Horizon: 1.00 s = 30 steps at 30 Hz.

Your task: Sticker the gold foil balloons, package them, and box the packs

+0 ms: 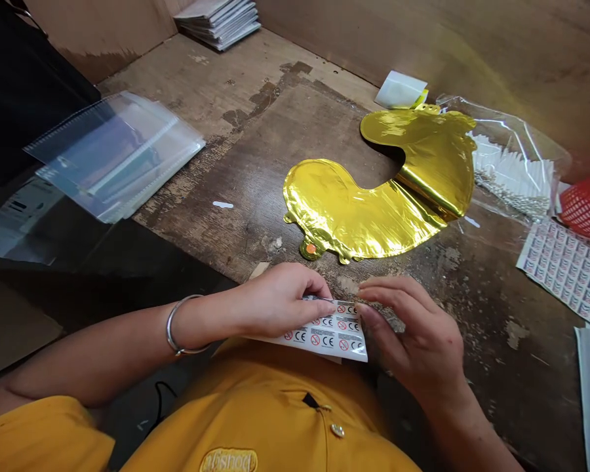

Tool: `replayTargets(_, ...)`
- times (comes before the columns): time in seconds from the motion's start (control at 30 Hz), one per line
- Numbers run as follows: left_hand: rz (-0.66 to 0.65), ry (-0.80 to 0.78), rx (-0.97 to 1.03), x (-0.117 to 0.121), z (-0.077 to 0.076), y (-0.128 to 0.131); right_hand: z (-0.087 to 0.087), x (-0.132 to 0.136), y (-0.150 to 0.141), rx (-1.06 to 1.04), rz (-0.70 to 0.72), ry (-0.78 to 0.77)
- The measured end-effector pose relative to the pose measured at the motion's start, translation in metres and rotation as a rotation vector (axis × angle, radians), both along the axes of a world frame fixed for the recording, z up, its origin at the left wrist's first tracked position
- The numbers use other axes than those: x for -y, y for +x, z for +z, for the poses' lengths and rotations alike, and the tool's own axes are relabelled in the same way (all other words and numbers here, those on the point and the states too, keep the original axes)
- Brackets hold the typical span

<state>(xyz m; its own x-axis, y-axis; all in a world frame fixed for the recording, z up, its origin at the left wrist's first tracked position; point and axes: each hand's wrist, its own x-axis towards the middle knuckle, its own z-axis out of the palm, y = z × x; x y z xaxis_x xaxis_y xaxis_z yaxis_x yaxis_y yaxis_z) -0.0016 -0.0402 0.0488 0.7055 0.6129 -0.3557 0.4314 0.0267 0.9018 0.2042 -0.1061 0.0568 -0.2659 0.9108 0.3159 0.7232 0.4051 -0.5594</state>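
Clear plastic bags (118,157) well left of left hand (275,301). Left grip clenched on CE warning-label sheet (324,337), fingers over sheet's upper edge. Gold foil balloon (378,196) lying on worktop (246,131), just ahead of both grips. Right hand (413,334) at sheet's upper right edge; grip seems closed there, though hard to tell. Second label sheet (565,272) and red basket (587,206) well right of right hand.

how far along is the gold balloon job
Done, it seems: the gold foil balloon lies flat, with an orange dot on its tab. In hand: the left hand and right hand hold a strip of CE labels. Left, by the look of it: a full label sheet and a stack of clear bags, both untouched.
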Motion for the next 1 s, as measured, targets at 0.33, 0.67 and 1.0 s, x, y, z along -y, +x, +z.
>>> replayTargets(0.33,-0.048,0.130,-0.002,0.002,-0.001,-0.002,-0.001,0.005,0.003,-0.096,-0.087,-0.472)
replayTargets(0.67,-0.013,0.080,0.006,0.002,-0.001,0.002,-0.001,0.003,-0.001,0.089,0.030,0.010)
replayTargets(1.0,-0.002,-0.114,0.009,0.002,-0.003,0.000,-0.010,0.006,0.005,0.238,0.239,0.276)
